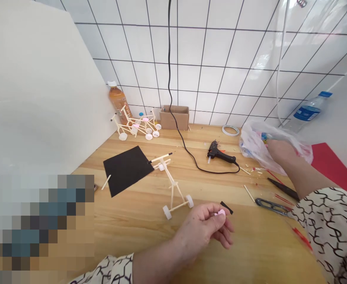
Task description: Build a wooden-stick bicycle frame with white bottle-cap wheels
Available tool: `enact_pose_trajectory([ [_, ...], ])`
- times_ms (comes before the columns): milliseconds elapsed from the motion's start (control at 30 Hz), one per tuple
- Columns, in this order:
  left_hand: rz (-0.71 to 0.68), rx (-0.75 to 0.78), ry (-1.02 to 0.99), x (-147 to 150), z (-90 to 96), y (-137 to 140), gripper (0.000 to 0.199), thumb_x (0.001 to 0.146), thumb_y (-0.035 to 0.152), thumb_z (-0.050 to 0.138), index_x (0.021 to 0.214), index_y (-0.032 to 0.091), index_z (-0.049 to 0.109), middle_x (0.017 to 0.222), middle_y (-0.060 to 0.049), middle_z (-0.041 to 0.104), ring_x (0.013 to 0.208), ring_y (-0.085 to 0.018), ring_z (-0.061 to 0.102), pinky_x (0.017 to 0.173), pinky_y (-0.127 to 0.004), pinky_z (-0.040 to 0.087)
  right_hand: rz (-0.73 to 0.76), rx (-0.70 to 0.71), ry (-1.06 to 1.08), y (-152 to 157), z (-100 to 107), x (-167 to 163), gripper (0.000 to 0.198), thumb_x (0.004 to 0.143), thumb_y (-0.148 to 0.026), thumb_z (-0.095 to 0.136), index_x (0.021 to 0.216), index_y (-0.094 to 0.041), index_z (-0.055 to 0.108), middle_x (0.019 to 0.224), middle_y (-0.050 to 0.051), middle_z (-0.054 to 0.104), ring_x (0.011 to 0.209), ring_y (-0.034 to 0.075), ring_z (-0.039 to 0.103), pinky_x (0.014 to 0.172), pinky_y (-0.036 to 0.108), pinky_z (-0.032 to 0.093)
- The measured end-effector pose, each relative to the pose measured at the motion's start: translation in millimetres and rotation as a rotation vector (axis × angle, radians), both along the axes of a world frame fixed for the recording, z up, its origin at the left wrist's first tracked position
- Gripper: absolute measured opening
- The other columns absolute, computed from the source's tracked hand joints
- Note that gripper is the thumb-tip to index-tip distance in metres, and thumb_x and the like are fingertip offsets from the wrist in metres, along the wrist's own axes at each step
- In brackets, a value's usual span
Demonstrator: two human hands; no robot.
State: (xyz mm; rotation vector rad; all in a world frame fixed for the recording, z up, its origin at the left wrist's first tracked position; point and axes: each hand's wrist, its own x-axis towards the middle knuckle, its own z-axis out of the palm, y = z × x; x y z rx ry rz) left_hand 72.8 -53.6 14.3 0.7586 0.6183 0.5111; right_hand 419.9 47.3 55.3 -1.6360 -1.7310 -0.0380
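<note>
My left hand (201, 225) is over the front of the table, thumb and forefinger closed on a small pink piece (221, 213). Just left of it stands a model tricycle (173, 183) of pale sticks, with white wheels and a black-tipped handlebar. A short black strip (226, 207) lies beyond my left fingertips. My right hand (281, 152) reaches into a clear plastic bag (252, 138) at the right; its fingers are hidden inside, so their grip does not show.
A black glue gun (221, 153) trails its cord across the table. A utility knife (271, 206) and dark-handled tool (282, 188) lie under my right forearm. Several stick tricycles (135, 126), a bottle of brown drink (117, 96), a cardboard box (175, 118) and black sheet (127, 169) are farther back.
</note>
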Motion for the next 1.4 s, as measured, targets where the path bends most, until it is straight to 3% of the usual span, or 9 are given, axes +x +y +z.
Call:
enact_pose_trajectory([
  [133, -0.053, -0.006, 0.018, -2.2, 0.3, 0.7, 0.037, 0.072, 0.048, 0.064, 0.075, 0.012, 0.056, 0.057, 0.0, 0.057, 0.038, -0.006, 0.048, 0.033, -0.016, 0.031, -0.175, -0.008, -0.206, -18.8, 18.3, -18.1, 0.049, 0.075, -0.046, 0.052, 0.046, -0.008, 0.06, 0.05, 0.01, 0.063, 0.054, 0.015, 0.065, 0.041, 0.023, 0.021],
  [233, -0.054, 0.001, 0.059, -3.2, 0.9, 0.7, 0.037, 0.074, 0.048, 0.06, 0.068, 0.013, 0.053, 0.051, 0.002, 0.054, 0.033, -0.004, 0.042, 0.029, -0.016, 0.021, -0.261, 0.041, -0.355, -55.7, 31.4, -65.4, 0.036, 0.081, -0.041, 0.048, 0.072, -0.013, 0.07, 0.075, 0.013, 0.07, 0.077, 0.022, 0.068, 0.045, 0.024, 0.031],
  [300, -0.037, -0.004, 0.06, -2.6, 0.4, 0.4, 0.037, 0.075, 0.048, 0.06, 0.066, 0.013, 0.052, 0.051, 0.002, 0.053, 0.032, -0.003, 0.04, 0.029, -0.016, 0.018, -0.121, 0.008, -0.338, -88.0, 31.3, -110.0, 0.028, 0.085, -0.033, 0.048, 0.095, -0.016, 0.068, 0.087, 0.013, 0.07, 0.084, 0.023, 0.067, 0.055, 0.027, 0.046],
  [367, 0.006, -0.029, 0.025, -1.1, -0.8, 0.0, 0.039, 0.074, 0.05, 0.061, 0.068, 0.013, 0.052, 0.053, 0.001, 0.054, 0.035, -0.005, 0.042, 0.031, -0.017, 0.021, 0.088, -0.017, -0.192, -118.2, 23.7, -153.4, 0.022, 0.086, -0.032, 0.053, 0.099, -0.019, 0.064, 0.089, 0.01, 0.07, 0.082, 0.022, 0.066, 0.067, 0.032, 0.053],
  [500, 0.056, -0.121, -0.118, 1.4, -3.6, 0.1, 0.049, 0.073, 0.062, 0.058, 0.073, 0.013, 0.052, 0.06, -0.002, 0.056, 0.05, -0.011, 0.052, 0.045, -0.022, 0.039, 0.375, -0.113, -0.092, -148.2, -0.3, -201.3, 0.021, 0.086, -0.02, 0.055, 0.106, -0.023, 0.06, 0.097, 0.007, 0.067, 0.089, 0.019, 0.063, 0.075, 0.031, 0.054],
  [700, 0.096, -0.116, -0.221, -1.1, -3.1, 1.6, 0.044, 0.073, 0.055, 0.062, 0.069, 0.012, 0.054, 0.071, -0.008, 0.061, 0.073, -0.019, 0.06, 0.068, -0.03, 0.044, 0.377, -0.087, -0.034, -142.1, -24.5, -196.1, 0.022, 0.084, -0.018, 0.056, 0.105, -0.023, 0.062, 0.095, 0.007, 0.064, 0.089, 0.019, 0.062, 0.073, 0.03, 0.053],
  [833, 0.09, -0.112, -0.132, -1.1, -2.5, 2.0, 0.036, 0.066, 0.043, 0.07, 0.071, 0.009, 0.059, 0.068, -0.007, 0.061, 0.062, -0.016, 0.058, 0.063, -0.03, 0.045, 0.374, -0.046, 0.024, -139.3, -35.0, -195.3, 0.014, 0.085, -0.016, 0.055, 0.094, -0.022, 0.065, 0.088, 0.006, 0.062, 0.084, 0.017, 0.061, 0.069, 0.028, 0.052],
  [967, 0.065, -0.085, -0.027, -0.2, -1.7, 2.2, 0.038, 0.066, 0.046, 0.068, 0.072, 0.009, 0.06, 0.061, -0.004, 0.059, 0.054, -0.013, 0.057, 0.056, -0.027, 0.044, 0.371, -0.031, 0.064, -136.4, -42.3, -198.1, 0.009, 0.085, -0.019, 0.055, 0.086, -0.021, 0.064, 0.083, 0.006, 0.062, 0.079, 0.018, 0.061, 0.065, 0.028, 0.052],
  [1400, 0.096, 0.073, 0.061, -0.6, -3.0, 2.0, 0.046, 0.061, 0.057, 0.069, 0.061, 0.012, 0.056, 0.053, 0.0, 0.053, 0.047, -0.01, 0.051, 0.048, -0.023, 0.038, 0.451, -0.035, 0.147, -138.9, -42.5, -194.3, 0.012, 0.081, -0.019, 0.062, 0.093, -0.022, 0.06, 0.083, 0.005, 0.061, 0.078, 0.018, 0.059, 0.066, 0.028, 0.05],
])
